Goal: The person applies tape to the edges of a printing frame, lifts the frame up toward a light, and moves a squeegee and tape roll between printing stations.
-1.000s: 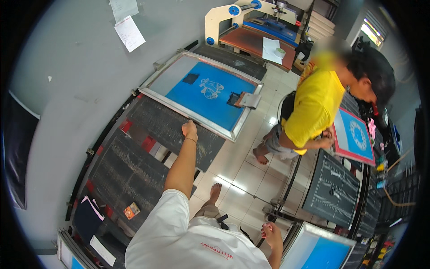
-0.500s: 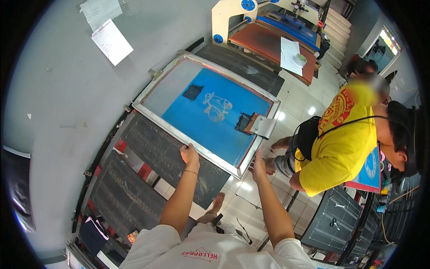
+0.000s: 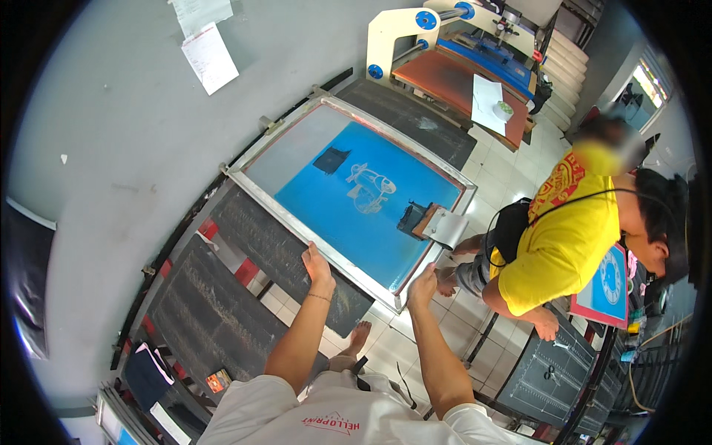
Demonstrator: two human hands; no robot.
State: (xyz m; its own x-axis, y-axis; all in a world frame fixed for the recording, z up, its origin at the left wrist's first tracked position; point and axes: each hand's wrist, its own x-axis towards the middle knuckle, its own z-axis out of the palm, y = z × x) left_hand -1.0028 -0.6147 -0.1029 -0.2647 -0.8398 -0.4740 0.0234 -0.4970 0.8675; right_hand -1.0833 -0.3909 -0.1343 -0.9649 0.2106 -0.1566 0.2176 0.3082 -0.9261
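A screen printing frame (image 3: 348, 276) with pale metal sides and blue mesh lies tilted across a dark board. Its mesh bears a scooter outline and two dark ink patches. Near the right side, a squeegee (image 3: 432, 225) with a wooden part and a grey-white curled piece rests by one ink patch. My right hand (image 3: 422, 288) is closed round the frame's near right corner. At the near long side, my left hand (image 3: 318, 268) has its fingers partly stretched out, tips at the rim; its underside is hidden.
Dark boards (image 3: 211, 308) line the rail along the grey wall. A heat press (image 3: 445, 74) stands beyond the frame. To my right a person in a yellow shirt (image 3: 564, 252) bends over another table, with a red-edged screen (image 3: 604, 289) close by.
The view has shifted a little. The frame's near right corner has come closer to me with my right hand. My left hand's fingers have loosened. The co-worker's hand has come into sight.
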